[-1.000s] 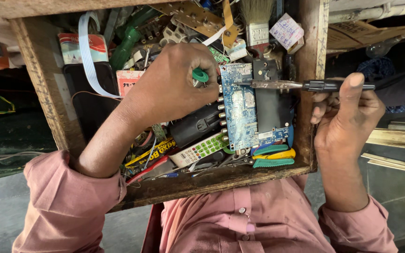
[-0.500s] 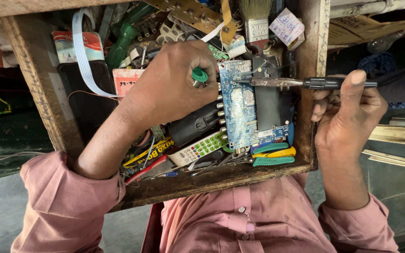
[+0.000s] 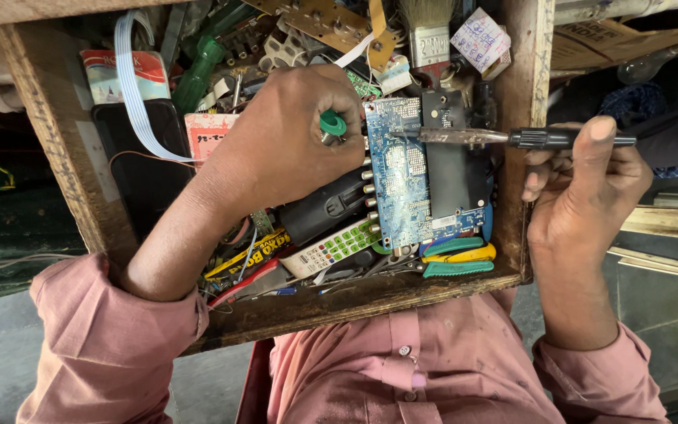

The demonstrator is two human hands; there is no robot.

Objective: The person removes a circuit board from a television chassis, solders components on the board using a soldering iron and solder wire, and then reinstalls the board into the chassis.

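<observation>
worn wooden tray (image 3: 56,157) with raised sides lay across the lap, crammed with tools and parts. blue rectangular circuit board (image 3: 402,177) sat upright-lengthwise near its right wall, above green and yellow plier handles (image 3: 457,257) and beside a white remote control (image 3: 331,250). left hand (image 3: 276,149) rested inside the tray, fingers curled shut around a small green-tipped tool (image 3: 333,122) at the board's left edge. right hand (image 3: 578,188) — outside the right wall — pinched a black-handled soldering iron (image 3: 527,138), its metal tip over the board's top.
</observation>
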